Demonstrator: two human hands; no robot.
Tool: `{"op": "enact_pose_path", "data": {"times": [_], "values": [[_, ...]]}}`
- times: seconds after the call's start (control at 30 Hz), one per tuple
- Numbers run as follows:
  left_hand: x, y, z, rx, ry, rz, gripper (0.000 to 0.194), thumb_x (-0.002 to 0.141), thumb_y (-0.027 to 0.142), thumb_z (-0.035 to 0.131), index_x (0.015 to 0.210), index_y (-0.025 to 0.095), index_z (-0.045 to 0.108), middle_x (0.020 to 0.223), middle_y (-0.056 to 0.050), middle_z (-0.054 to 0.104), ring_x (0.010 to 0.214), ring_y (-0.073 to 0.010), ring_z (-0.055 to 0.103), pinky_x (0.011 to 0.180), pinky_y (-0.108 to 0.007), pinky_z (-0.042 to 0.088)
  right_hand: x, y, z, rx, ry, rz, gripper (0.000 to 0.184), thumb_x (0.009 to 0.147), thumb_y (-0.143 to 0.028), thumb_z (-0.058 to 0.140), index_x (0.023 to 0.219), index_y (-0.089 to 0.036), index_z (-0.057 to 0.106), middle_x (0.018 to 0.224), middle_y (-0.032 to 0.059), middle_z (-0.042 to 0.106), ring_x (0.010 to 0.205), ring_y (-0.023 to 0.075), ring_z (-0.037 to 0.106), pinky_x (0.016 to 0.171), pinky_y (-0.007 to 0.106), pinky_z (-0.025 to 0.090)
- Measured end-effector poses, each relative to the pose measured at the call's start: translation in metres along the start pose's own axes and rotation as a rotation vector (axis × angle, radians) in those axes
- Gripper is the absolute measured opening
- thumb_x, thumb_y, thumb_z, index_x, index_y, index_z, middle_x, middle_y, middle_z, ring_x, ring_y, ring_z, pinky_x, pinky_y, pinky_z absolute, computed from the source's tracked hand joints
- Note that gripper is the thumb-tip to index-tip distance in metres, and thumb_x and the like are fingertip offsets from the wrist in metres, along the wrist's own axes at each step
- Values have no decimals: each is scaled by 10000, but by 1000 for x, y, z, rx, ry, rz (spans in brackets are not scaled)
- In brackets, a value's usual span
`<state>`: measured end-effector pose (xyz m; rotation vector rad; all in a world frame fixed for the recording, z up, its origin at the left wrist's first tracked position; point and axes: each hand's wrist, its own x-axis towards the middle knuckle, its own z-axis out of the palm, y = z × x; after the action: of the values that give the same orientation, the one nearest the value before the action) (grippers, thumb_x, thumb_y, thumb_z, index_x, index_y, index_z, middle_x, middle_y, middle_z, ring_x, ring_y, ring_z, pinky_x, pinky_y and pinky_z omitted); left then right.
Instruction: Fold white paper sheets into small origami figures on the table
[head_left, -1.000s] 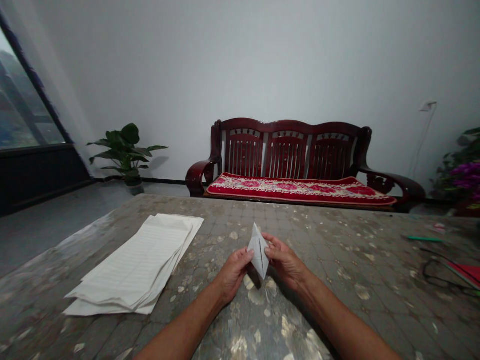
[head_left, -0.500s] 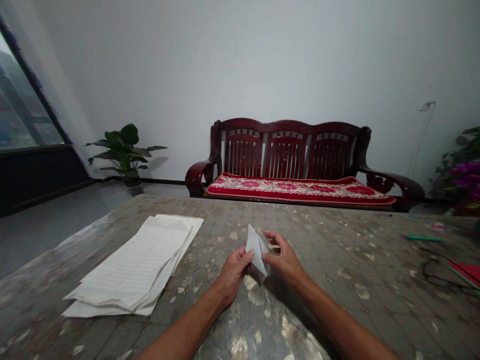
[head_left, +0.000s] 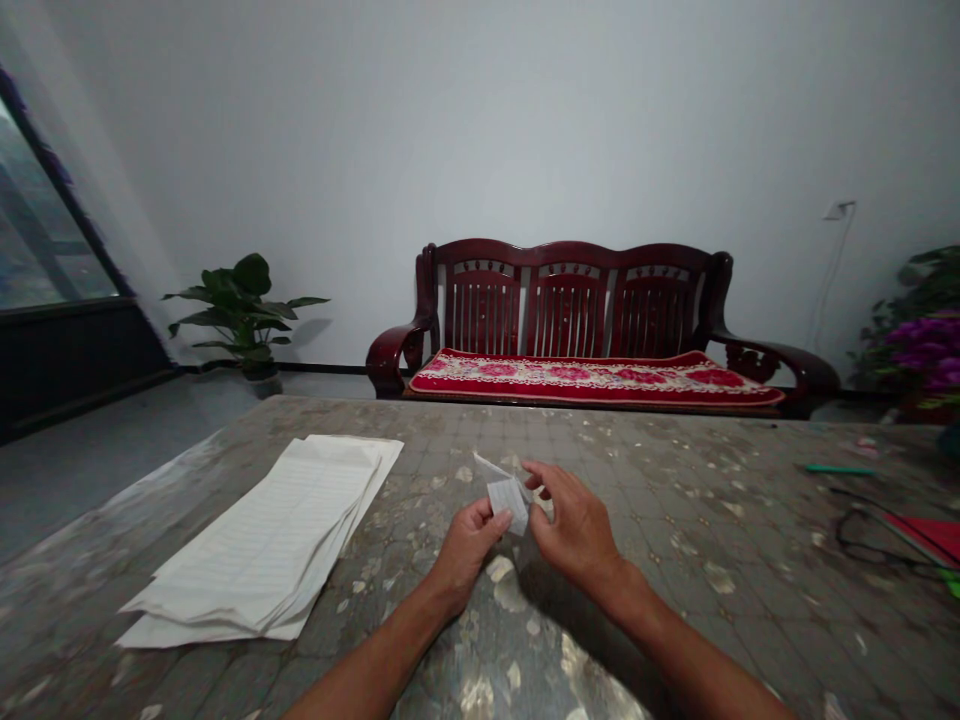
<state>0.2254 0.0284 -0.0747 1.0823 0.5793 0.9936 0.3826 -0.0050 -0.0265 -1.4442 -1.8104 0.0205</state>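
Observation:
A small folded piece of white paper sits between my hands above the tabletop, with a thin point sticking out to the upper left. My left hand pinches its lower left edge. My right hand curls over its right end, and the fingers hide part of the fold. To the left of my hands, a stack of long, lined white sheets lies on the mottled stone-patterned table, apart from both hands.
Near the right table edge lie a green pen, a black cord and red paper. Beyond the far edge stand a dark red wooden bench with a floral cushion, a potted plant and purple flowers.
The paper has gone from an upright pointed diamond to a smaller, flatter fold with a thin point to the upper left. My right hand has closed over it. The view has shifted slightly.

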Motion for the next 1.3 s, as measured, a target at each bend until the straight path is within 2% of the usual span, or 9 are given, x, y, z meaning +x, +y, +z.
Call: {"op": "enact_pose_path", "data": {"times": [0.3,0.4,0.47,0.6,0.87,1.07,1.17,1.23,1.3], "values": [[1,0,-4,138,32,70,468,726,454,763,1038,107,720,963,-108,742,866,-234,668,811,-312,488,2,3,-7,19,-104,-65,203,867,-176,531,1018,-227,657,854,22,697,731,152,612,678,247,418],[1,1,-3,165,44,72,481,720,477,758,1026,108,725,939,-107,744,844,-235,673,813,-322,493,2,8,-4,-13,-28,-133,186,872,-171,532,1032,-198,623,835,29,670,705,148,590,651,241,399],[0,2,-2,189,63,77,491,715,490,754,1024,110,728,927,-105,745,830,-236,674,824,-335,494,2,10,-3,-70,39,-215,94,878,-162,530,908,-189,615,798,31,635,696,148,563,634,240,374],[0,3,-1,255,104,111,480,709,486,746,1014,116,732,916,-99,748,839,-241,673,850,-352,494,1,12,-1,-102,56,-316,163,894,-150,537,751,-198,598,750,21,591,707,144,537,638,232,349],[0,1,-3,395,177,188,358,739,403,710,976,136,739,911,-77,749,880,-247,658,875,-351,484,0,14,-1,40,-27,-167,115,870,-197,615,859,-240,721,788,22,655,772,150,591,693,226,396],[-4,-5,-3,625,264,252,285,817,398,626,922,152,725,795,-31,704,759,-199,600,746,-283,458,1,15,3,214,-141,62,209,858,-243,561,880,-263,768,792,14,693,746,154,622,662,236,427],[-5,-5,-2,746,313,319,256,854,394,587,800,164,687,708,-7,633,690,-165,541,680,-249,412,3,17,5,262,-186,107,244,822,-226,539,874,-254,776,775,16,686,723,157,608,654,245,425],[-6,-2,-1,805,320,356,276,885,391,548,755,174,658,699,-7,604,682,-161,522,672,-247,392,4,18,6,300,-200,133,238,770,-213,546,840,-232,773,772,22,676,694,155,585,646,252,419],[-8,2,1,854,278,386,285,924,381,490,812,186,666,774,-28,628,747,-178,547,719,-260,397,6,21,7,406,-244,182,222,731,-236,569,836,-205,763,782,28,677,676,152,570,635,254,417]]}}
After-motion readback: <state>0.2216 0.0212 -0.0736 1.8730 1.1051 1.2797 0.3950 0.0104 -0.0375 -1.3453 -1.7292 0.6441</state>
